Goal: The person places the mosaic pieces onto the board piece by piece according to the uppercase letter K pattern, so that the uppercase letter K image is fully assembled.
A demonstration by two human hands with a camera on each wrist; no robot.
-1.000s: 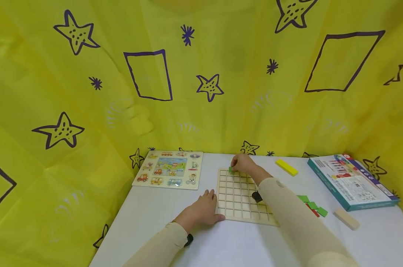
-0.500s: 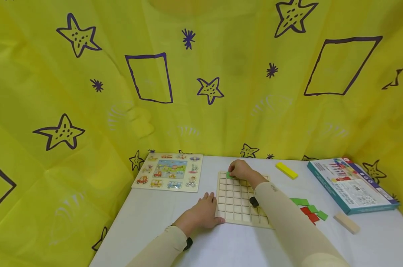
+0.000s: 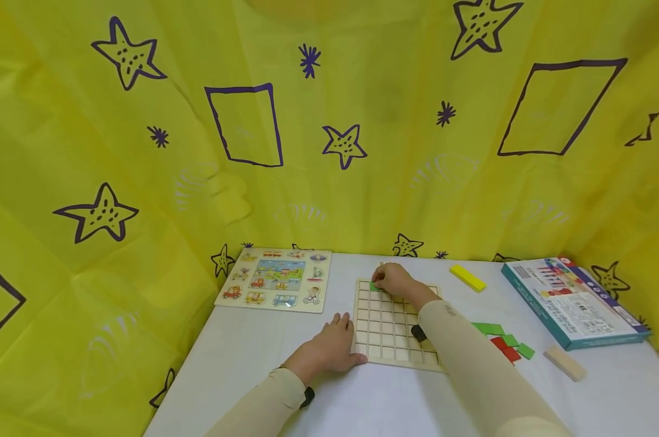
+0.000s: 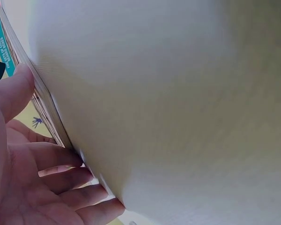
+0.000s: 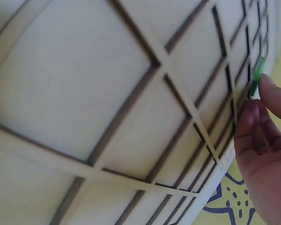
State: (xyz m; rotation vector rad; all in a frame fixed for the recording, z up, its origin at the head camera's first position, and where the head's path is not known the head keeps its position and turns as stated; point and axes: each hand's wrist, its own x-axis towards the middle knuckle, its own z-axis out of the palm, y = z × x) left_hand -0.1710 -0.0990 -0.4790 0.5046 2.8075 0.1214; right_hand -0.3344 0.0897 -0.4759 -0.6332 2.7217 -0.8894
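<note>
Head view: the green tile (image 3: 374, 286), a second ago at the gridded board's (image 3: 383, 340) far edge, now covers a far-row square. The right hand (image 3: 396, 281) pinches it; the left hand (image 3: 334, 347), fingers slightly apart, touches the board's left edge.

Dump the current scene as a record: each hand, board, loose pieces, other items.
left_hand: left hand rests against left edge and near-left corner of grid board
right_hand: right hand, fingertips on green tile
tile_position: far row, near left corner; fully seated: cannot tell
loose_pieces: green tiles and red tiles, right of board
blocks: yellow block; plain wooden block
other_items: picture puzzle, left; box, far right
surface: white table
</note>
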